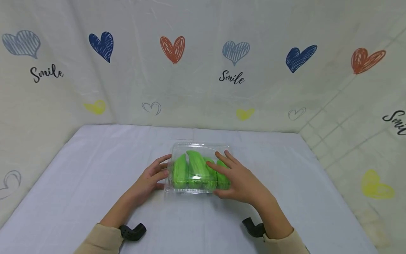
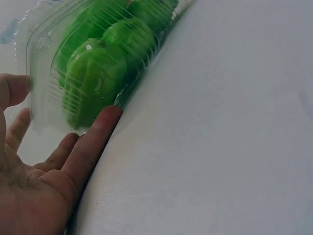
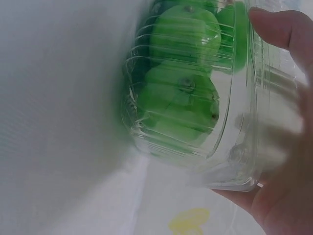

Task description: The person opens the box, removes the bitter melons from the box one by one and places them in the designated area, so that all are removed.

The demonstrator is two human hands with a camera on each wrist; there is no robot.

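My left hand braces the clamshell box side, fingers straight; right hand flat on its lid, steadying it on the table.

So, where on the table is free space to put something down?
Bare cloth lies left of the left hand, right of the right hand, and behind the clear clamshell box of green peppers toward the backdrop. Crowded: the middle, around box and forearms.

Right-wrist view: fingers motion-blurred.

A makeshift recording booth: heart-printed "Smile" cloth walls in a white-covered surface on three sides.
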